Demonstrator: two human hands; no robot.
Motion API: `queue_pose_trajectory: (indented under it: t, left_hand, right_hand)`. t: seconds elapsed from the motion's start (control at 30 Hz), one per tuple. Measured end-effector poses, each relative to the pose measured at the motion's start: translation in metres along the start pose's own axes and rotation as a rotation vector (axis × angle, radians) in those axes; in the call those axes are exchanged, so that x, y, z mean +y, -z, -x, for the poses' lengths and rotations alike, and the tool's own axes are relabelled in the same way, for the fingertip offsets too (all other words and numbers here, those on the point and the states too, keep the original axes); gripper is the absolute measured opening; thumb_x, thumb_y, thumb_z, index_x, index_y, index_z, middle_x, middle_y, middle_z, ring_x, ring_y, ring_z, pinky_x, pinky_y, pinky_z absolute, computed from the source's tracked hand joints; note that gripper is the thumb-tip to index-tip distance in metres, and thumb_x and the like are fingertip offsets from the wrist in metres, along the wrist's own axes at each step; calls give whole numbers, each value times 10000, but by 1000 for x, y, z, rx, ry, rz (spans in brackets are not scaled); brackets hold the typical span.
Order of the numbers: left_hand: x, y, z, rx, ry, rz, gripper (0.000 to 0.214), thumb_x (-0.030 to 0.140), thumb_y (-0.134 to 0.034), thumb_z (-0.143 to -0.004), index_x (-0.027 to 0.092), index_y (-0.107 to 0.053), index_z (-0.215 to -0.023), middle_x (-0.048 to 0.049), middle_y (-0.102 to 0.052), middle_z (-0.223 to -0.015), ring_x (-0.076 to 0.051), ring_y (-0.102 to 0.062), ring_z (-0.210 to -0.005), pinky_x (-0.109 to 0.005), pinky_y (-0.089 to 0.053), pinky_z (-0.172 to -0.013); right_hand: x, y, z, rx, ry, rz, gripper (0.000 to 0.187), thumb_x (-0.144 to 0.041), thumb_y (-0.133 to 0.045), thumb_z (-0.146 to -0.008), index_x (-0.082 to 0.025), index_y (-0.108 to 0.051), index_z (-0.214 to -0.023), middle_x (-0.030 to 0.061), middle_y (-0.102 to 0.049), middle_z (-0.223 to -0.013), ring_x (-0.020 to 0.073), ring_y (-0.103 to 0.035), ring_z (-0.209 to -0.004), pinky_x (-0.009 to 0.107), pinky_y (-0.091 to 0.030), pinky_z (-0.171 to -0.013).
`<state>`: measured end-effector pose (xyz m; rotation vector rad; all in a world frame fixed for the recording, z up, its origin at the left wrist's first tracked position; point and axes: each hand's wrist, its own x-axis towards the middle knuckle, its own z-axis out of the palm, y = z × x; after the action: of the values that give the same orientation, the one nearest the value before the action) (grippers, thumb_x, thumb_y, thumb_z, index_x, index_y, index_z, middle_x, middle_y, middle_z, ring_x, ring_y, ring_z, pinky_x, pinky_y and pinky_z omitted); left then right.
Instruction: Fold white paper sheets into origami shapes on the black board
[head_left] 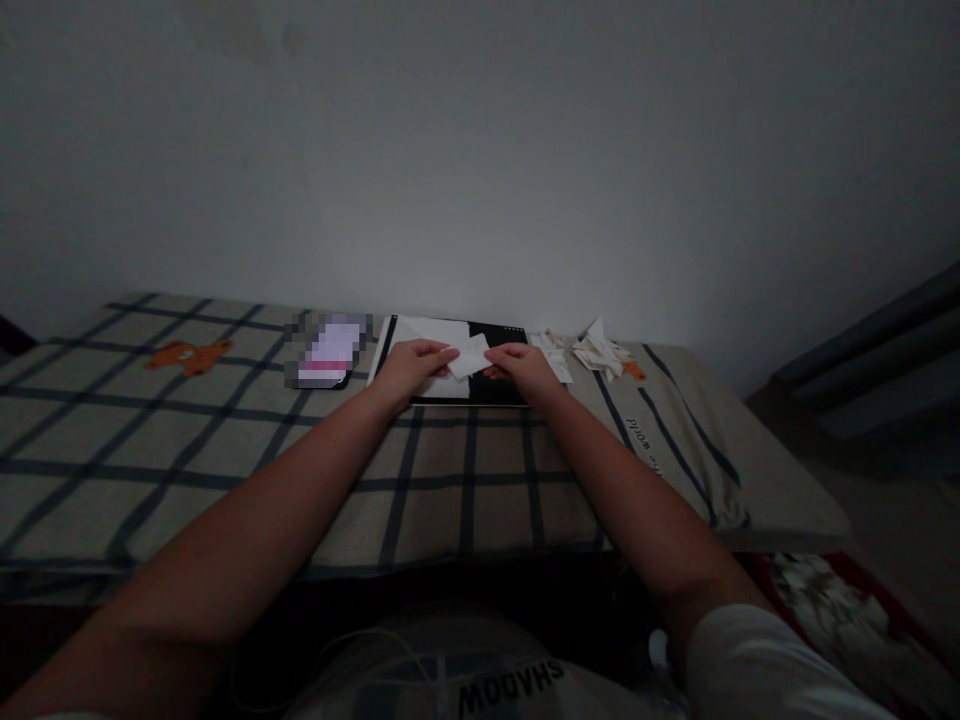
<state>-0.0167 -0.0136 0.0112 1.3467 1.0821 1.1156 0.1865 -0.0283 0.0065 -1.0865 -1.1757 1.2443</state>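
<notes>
Between my two hands is a small piece of white paper (470,357), pinched at its left edge by my left hand (411,370) and at its right edge by my right hand (521,366). The thumb and fingers of each hand are closed on it. Below the paper lies a flat black board or book (499,388), its left part covered by a larger white sheet (431,330). Both hands are just over this board. To the right of my right hand, folded white paper pieces (598,350) lie in a loose pile.
A phone with a lit, blurred screen (330,350) lies left of the board. Everything rests on a checked cloth (225,430) with orange bear prints, against a grey wall (480,160). At lower right, a red container (919,640) holds crumpled pale scraps (840,610).
</notes>
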Motion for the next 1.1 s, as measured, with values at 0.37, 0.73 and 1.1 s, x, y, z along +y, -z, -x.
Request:
queue_pose_trajectory:
  t: [0.37,0.73,1.1]
  left_hand:
    - [-1,0,1,35,-26,-37,339,418,-842,-609,161,-762,-814,-53,-722,-711,-133,-591,-593,-261,-451,-569]
    - [0,-2,0,-6,18,67,337,407,-867,-612,154,-750,-801,-64,-737,-782,-129,-630,-663,-281,-530,-693]
    - [1,-1,4,-30,37,49,275,386,-859,-615,173,-696,-675,-41,-691,-688,-139,-625,-627,-297,-519,-656]
  right_hand:
    - [-5,-2,4,15,-58,-30,58,-154,-783,-735,-140,-741,-773,24,-727,-699,91,-652,-611,215,-541,-636]
    - [-4,-1,2,31,-64,-38,51,-128,-770,-745,-139,-741,-785,30,-738,-724,92,-652,-613,236,-566,-674]
    - [-8,0,5,43,-59,-43,72,-152,-785,-742,-143,-732,-790,27,-738,-724,91,-656,-622,222,-576,-673]
